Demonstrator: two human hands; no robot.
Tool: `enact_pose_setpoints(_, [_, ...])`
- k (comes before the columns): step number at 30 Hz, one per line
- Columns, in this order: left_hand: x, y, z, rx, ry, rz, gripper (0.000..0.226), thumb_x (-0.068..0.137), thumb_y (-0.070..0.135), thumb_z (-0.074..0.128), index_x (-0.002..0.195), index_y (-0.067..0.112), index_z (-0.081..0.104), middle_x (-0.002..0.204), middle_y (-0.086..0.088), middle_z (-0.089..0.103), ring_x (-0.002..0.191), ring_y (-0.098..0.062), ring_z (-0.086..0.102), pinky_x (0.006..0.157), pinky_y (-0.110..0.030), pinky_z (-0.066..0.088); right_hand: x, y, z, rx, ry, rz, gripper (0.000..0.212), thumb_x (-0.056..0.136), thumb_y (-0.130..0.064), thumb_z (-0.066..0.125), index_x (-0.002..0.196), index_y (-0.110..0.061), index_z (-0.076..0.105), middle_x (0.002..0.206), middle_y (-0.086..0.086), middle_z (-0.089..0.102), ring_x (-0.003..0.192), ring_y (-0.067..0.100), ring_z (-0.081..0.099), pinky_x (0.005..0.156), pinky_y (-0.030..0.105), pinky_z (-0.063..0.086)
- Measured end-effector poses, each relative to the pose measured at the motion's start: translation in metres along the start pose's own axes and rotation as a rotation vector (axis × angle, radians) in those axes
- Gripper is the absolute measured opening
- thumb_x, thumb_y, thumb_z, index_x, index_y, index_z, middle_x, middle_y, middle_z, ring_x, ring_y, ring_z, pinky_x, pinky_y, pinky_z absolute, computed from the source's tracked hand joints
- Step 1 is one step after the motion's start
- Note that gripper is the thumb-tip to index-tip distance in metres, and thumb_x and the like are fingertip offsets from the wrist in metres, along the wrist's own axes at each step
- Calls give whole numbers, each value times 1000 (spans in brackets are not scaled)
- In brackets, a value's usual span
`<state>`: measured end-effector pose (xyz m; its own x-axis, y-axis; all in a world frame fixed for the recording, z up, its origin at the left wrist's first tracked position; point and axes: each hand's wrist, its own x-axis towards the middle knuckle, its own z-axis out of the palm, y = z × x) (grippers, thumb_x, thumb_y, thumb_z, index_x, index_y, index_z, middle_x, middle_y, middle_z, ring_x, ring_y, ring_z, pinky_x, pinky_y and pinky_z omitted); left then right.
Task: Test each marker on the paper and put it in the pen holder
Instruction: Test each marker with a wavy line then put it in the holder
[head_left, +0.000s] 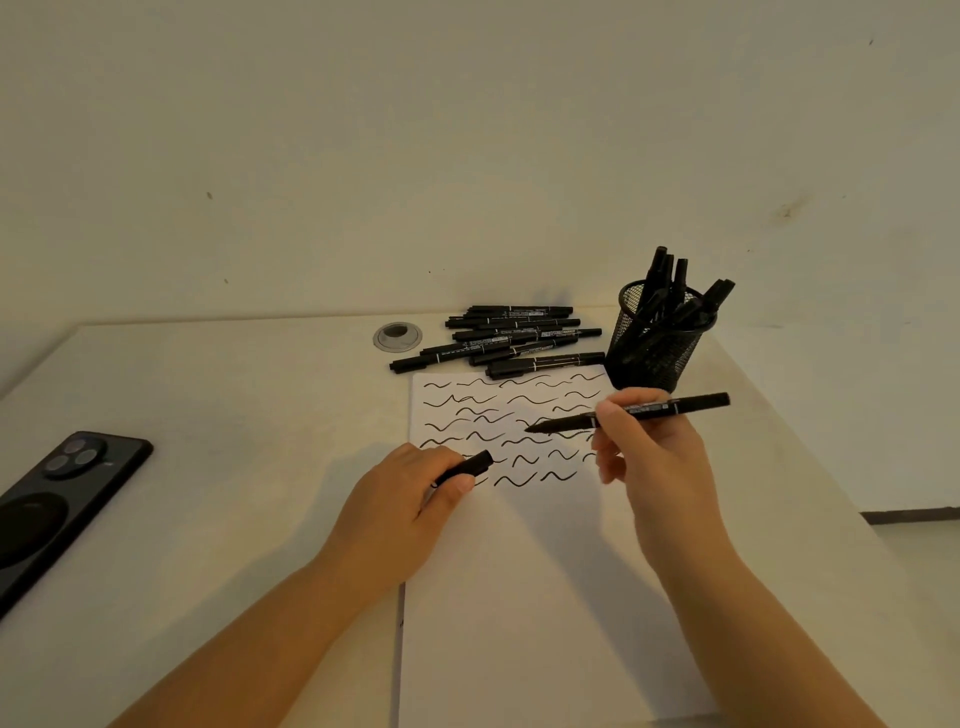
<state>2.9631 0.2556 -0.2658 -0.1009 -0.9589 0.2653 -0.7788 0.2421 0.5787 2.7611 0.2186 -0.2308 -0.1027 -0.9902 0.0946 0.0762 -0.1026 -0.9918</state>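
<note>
Holding an uncapped black marker (631, 413) in my right hand (649, 457), I pinch its barrel near the tip, which points left and hovers just above the squiggle-covered paper (519, 571). Its long axis lies nearly level, tail toward the mesh pen holder (655, 343) just beyond that hand. My left hand (410, 499) grips the cap (465, 467), resting on the paper's left edge. Untested markers (509, 338) lie piled on the tabletop (234, 405) behind the paper.
</note>
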Motion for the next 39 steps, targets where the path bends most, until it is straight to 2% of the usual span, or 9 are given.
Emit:
enact_pose_setpoints(7, [0,0,-1,-24,-1,26,16,91,34,47,93,28,62,67,22,47,78,4,45,64,-8,32,-6,20,13,322,-86,188,25,92,-12,47,69,-15,58,49,4,53,44,15,44,41,23,38])
enact_pose_setpoints(12, [1,-2,-1,-18,-15,50,24,92,41,43,97,27,62,74,24,50,78,4,45,66,-8,32,-5,27,10,268,-96,178,34,92,-12,47,63,-21,62,50,4,54,43,15,46,40,22,39])
enact_pose_setpoints(16, [1,-1,-1,-16,-24,58,33,90,49,39,97,27,62,78,19,54,78,1,45,65,-10,32,-6,25,11,208,-107,159,32,92,-12,47,64,-21,60,49,3,55,43,14,46,40,21,39])
enact_pose_setpoints(20, [0,1,-2,-11,-36,52,20,92,39,47,93,26,61,68,19,49,75,1,45,63,-8,31,-9,24,13,109,-149,136,36,91,-12,50,59,-27,60,50,1,58,44,11,48,41,19,40])
enact_pose_setpoints(25, [-1,6,-2,-32,-63,70,30,87,43,40,92,24,63,65,20,46,69,2,43,60,-11,31,-12,26,16,33,-242,108,18,88,-4,52,73,-14,55,53,4,64,45,12,54,43,20,43])
enact_pose_setpoints(29, [-2,7,-1,-89,-31,38,34,86,46,39,93,23,63,67,16,47,67,-4,45,58,-14,31,-13,26,17,30,-312,96,16,87,-4,55,74,-11,58,55,3,65,48,11,56,44,20,45])
enact_pose_setpoints(32, [-4,7,-2,-159,2,28,40,82,54,34,85,26,62,64,9,50,63,-7,46,55,-14,31,-14,26,16,71,-347,83,12,85,-7,58,74,-11,58,55,3,64,49,11,56,45,20,45])
enact_pose_setpoints(35, [-6,9,-3,-260,53,36,27,83,51,34,70,35,52,53,11,47,50,-4,42,48,-13,27,-16,25,16,150,-397,70,10,75,-20,61,73,-11,56,54,3,63,47,11,55,45,19,43])
enact_pose_setpoints(39, [-7,11,-2,-341,56,25,32,84,50,33,64,30,47,47,10,41,42,-6,33,43,-13,23,-18,28,17,205,-439,1,14,71,-20,61,75,-9,54,54,2,61,50,13,54,48,20,43])
